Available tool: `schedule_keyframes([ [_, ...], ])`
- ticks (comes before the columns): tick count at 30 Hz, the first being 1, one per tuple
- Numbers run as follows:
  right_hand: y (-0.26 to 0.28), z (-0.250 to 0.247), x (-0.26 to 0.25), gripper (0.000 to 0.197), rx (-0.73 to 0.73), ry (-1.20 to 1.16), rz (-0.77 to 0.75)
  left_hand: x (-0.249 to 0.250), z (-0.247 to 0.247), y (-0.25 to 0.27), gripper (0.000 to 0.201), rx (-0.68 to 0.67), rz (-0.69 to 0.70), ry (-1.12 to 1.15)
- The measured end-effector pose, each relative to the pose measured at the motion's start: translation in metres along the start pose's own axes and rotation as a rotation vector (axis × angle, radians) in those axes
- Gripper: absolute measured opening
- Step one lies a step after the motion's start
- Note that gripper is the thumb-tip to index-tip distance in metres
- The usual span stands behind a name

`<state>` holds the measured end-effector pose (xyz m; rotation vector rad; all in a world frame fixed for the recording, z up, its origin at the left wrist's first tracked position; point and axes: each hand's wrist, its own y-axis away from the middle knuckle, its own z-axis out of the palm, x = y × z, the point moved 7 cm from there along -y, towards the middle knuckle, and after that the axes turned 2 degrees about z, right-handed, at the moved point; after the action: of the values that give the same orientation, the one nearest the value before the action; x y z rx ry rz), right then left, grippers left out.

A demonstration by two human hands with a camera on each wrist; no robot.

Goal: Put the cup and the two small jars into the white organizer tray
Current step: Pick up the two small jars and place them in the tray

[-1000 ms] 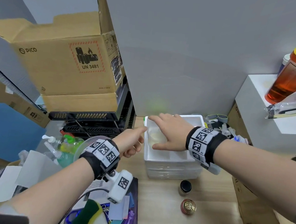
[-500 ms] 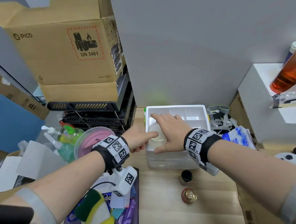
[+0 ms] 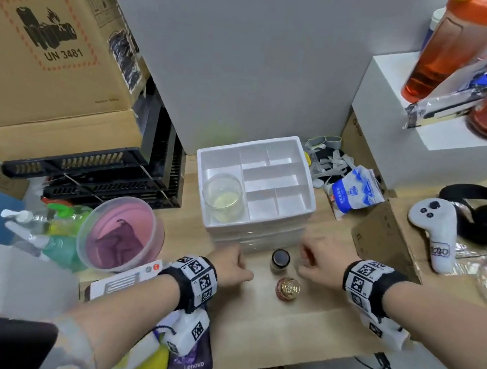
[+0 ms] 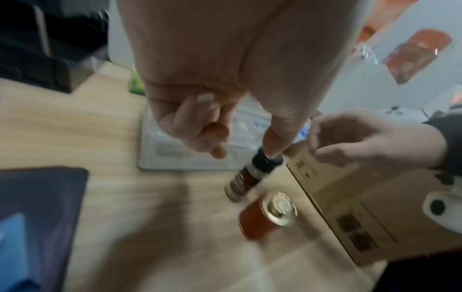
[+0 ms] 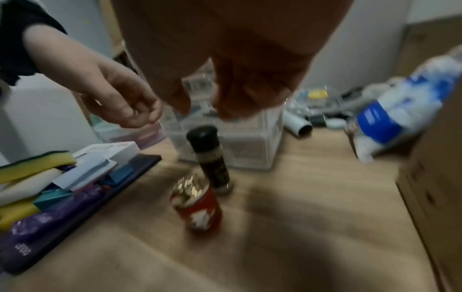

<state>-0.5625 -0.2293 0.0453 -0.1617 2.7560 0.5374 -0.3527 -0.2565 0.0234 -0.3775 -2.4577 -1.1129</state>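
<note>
The white organizer tray point(image 3: 262, 220) sits on a stack of clear drawers at the back of the wooden table. A clear cup point(image 3: 223, 197) stands upright in its large left compartment. In front of the drawers stand a black-lidded jar point(image 3: 280, 260) point(image 5: 210, 158) and, nearer to me, a red jar with a gold lid point(image 3: 288, 288) point(image 4: 267, 215). My left hand point(image 3: 235, 266) hovers just left of the black-lidded jar with loosely curled fingers and holds nothing. My right hand point(image 3: 313, 264) hovers just right of it, also loosely curled and holding nothing. Neither hand touches a jar.
A pink lidded bowl point(image 3: 121, 234) and spray bottles stand at the left. Black crates point(image 3: 102, 175) with a big cardboard box on top fill the back left. A cardboard box point(image 3: 380, 240) borders the right. A purple mouse pad point(image 3: 187, 361) with clutter lies front left.
Both hands have left the tray and come back toward me, down beside the two jars. The cup now stands alone in the tray's left compartment.
</note>
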Motion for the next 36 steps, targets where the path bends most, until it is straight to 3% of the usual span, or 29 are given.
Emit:
schedule_keyframes([
  [2, 0.006, 0.042, 0.016, 0.050, -0.163, -0.045, 0.173, 0.015, 0.017, -0.014, 0.043, 0.033, 0.045, -0.080],
  [4, 0.009, 0.076, 0.018, 0.068, -0.219, -0.048, 0.223, 0.023, 0.037, -0.031, 0.057, 0.020, 0.056, -0.152],
  [8, 0.005, 0.112, 0.012, 0.081, -0.232, -0.060, 0.265, 0.014, 0.077, -0.057, 0.025, -0.149, -0.048, -0.240],
  [11, 0.001, 0.125, 0.011, 0.073, -0.223, -0.034, 0.248, 0.003, 0.098, -0.062, 0.033, -0.250, -0.093, -0.230],
  [13, 0.000, 0.131, 0.014, 0.065, -0.217, -0.021, 0.232, -0.004, 0.105, -0.067, 0.049, -0.237, -0.106, -0.236],
  [16, -0.002, 0.134, 0.016, 0.058, -0.223, -0.018, 0.201, 0.000, 0.116, -0.073, 0.066, -0.237, -0.053, -0.075],
  [18, -0.004, 0.135, 0.015, 0.054, -0.237, -0.023, 0.187, 0.008, 0.125, -0.074, 0.062, -0.279, -0.020, 0.133],
  [20, -0.004, 0.136, 0.014, 0.054, -0.261, -0.043, 0.185, 0.011, 0.132, -0.073, 0.059, -0.317, -0.083, 0.331],
  [23, -0.006, 0.136, 0.014, 0.054, -0.286, -0.088, 0.205, 0.008, 0.138, -0.075, 0.060, -0.336, -0.131, 0.473],
  [27, -0.006, 0.138, 0.016, 0.050, -0.322, -0.153, 0.238, 0.003, 0.137, -0.078, 0.049, -0.294, -0.095, 0.498],
  [30, -0.005, 0.143, 0.018, 0.052, -0.341, -0.251, 0.268, 0.000, 0.139, -0.079, 0.052, -0.280, -0.116, 0.514],
  [36, -0.002, 0.123, 0.020, 0.052, -0.325, -0.278, 0.282, 0.007, 0.128, -0.076, 0.046, -0.262, -0.141, 0.370],
])
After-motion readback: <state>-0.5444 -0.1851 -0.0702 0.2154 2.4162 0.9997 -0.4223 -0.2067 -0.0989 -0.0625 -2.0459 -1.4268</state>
